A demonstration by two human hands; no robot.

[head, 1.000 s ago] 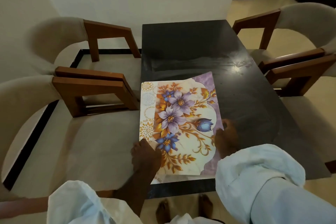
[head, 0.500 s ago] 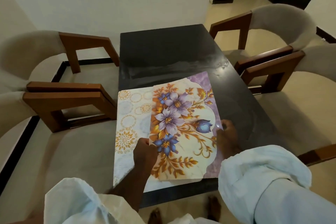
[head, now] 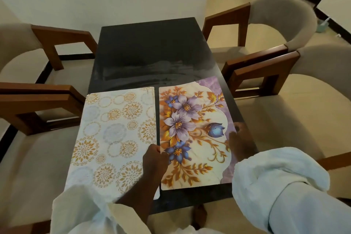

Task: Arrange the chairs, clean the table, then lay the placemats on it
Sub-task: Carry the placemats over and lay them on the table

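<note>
Head view: floral placemat [head: 191,119] lay on near right part of dark bench [head: 152,47], just beside gold-circle placemat [head: 114,135] on near left, narrow gap between. Left hand [head: 154,159] pinched floral placemat's left edge; right hand [head: 242,142] gripped its right edge. Chairs [head: 284,24] stood along both long sides.

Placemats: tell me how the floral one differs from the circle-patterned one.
The floral mat shows purple and blue flowers, orange leaves; the circle mat has gold and pale blue rings on white. The floral mat lies on the right of the table, the circle mat on its left. The left hand and right hand hold the floral mat's edges; neither grips the circle mat. Both lie flat, side by side, alike in size.
</note>
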